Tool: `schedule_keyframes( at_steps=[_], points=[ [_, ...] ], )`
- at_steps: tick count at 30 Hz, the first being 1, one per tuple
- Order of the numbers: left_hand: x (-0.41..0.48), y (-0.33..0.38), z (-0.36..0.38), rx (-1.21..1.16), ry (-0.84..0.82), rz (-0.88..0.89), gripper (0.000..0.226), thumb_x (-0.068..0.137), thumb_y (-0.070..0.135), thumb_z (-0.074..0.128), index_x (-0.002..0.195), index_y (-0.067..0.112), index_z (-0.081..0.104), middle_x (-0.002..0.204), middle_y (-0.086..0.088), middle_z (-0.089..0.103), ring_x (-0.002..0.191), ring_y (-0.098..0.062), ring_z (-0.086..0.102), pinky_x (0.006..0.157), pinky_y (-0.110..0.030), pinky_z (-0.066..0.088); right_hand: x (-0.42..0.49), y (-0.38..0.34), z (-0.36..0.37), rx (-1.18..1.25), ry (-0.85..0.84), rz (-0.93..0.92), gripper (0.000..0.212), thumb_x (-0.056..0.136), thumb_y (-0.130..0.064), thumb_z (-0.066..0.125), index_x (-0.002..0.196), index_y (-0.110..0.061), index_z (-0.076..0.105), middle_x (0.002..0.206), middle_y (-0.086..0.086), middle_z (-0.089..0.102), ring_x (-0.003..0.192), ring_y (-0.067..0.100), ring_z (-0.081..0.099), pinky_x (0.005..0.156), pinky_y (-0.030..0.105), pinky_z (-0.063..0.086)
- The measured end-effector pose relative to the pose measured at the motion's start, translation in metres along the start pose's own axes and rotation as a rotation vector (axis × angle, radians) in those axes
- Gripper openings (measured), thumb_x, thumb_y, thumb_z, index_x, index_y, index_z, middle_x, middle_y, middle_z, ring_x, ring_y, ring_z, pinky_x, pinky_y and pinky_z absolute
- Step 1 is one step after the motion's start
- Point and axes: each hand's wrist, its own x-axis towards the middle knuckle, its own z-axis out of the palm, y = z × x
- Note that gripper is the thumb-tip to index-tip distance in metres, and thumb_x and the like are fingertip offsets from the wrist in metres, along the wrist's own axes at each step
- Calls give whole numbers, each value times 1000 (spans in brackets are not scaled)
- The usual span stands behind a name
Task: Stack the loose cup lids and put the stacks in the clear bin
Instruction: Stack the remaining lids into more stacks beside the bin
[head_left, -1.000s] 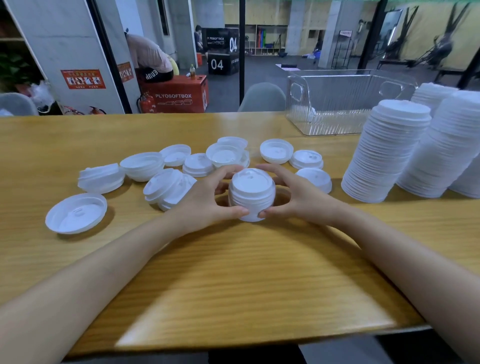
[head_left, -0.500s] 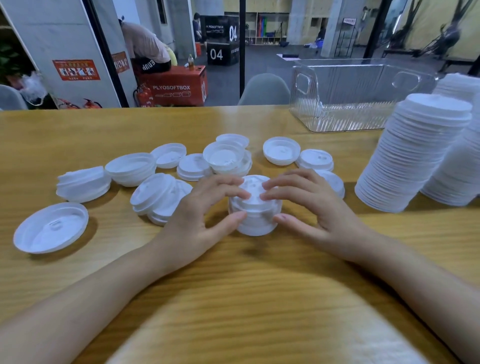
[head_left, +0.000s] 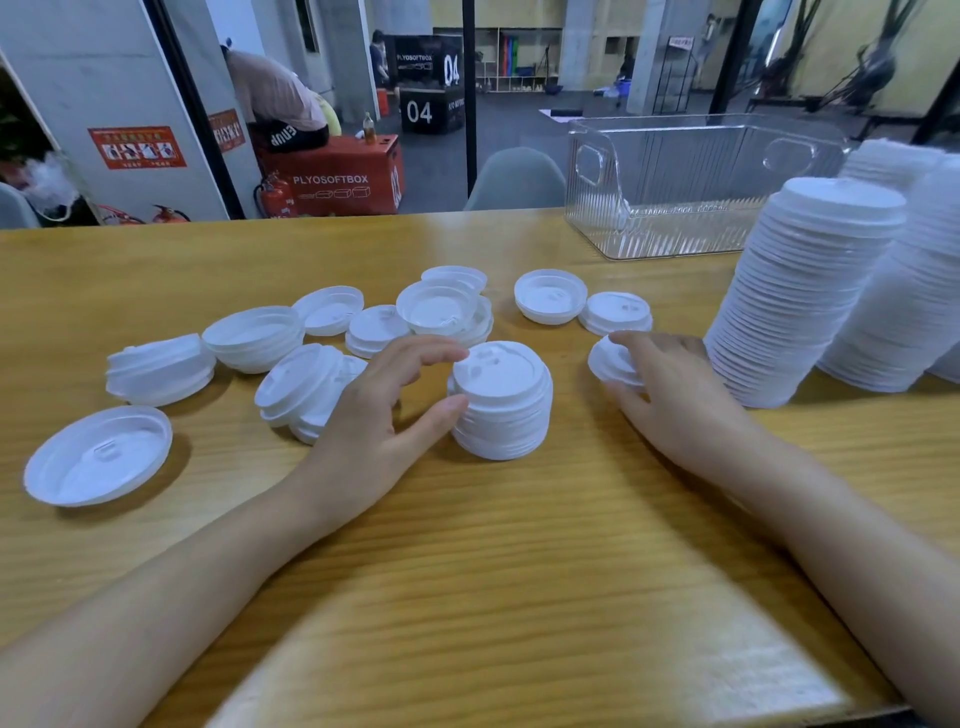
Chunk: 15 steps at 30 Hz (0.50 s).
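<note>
**Two hands on the lids, bin waiting at the upper right**

My left hand (head_left: 374, 415) sat just left of the middle of the frame, half open. Its fingers were loosely curved and its thumb tip rested against the left side of the short stack (head_left: 501, 410). The fingertips hung by the stack's top rim, and I could not tell whether they touched it. The hand had hold of nothing. The short stack stood upright on the table (head_left: 467, 571) at the centre, tops facing up.

My right hand (head_left: 675, 395) lay to the right of centre, palm down. Its fingers curled over a single lid (head_left: 613, 364) and its thumb was tucked against the lid's near edge, so it gripped that lid. The lid was blurred, and I could not tell whether it sat flat on the wood or was tipped. It was near the short stack but apart from it.

The loose lids (head_left: 436, 309) were spread across the middle of the frame from the left edge to just past centre. Some were rim up, some top up, and a few were nested in small leaning piles. The tall stacks (head_left: 800, 301) stood at the right edge, just beside my right hand. The clear bin (head_left: 675, 208) stood on the far side of the table at the upper right, behind the tall stacks and well apart from both hands.
</note>
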Motion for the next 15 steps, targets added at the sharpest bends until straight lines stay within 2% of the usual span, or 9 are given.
schedule_keyframes(
  at_steps=[3, 5, 8, 15],
  points=[
    [0, -1, 0, 4, 6, -1, 42, 89, 44, 56, 124, 23, 59, 128, 19, 55, 131, -11, 47, 105, -22, 38, -2, -5, -4, 94, 48, -78, 54, 93, -31, 62, 143, -20, 45, 139, 5, 51, 130, 26, 35, 103, 44, 38],
    [0, 0, 0, -1, 5, -2, 41, 89, 43, 55, 124, 22, 59, 128, 17, 56, 130, -11, 48, 105, -23, 38, -3, -6, -6, 65, 73, -49, 59, 91, -40, 63, 144, -22, 44, 146, 3, 45, 135, 26, 29, 106, 45, 37],
    [-1, 0, 1, -9, -7, -3, 40, 89, 43, 54, 124, 23, 59, 128, 16, 57, 129, -10, 48, 106, -22, 38, -4, -6, -6, -24, 41, 22, 62, 89, -52, 59, 144, -27, 42, 144, 1, 46, 135, 27, 28, 103, 44, 39],
    [-1, 3, 1, -11, -17, -23, 42, 91, 44, 51, 126, 22, 59, 126, 14, 59, 127, -11, 51, 106, -27, 38, 0, -3, -3, 1, 48, 22, 48, 87, -50, 63, 132, -32, 54, 133, -4, 56, 124, 25, 38, 96, 42, 40]
  ],
)
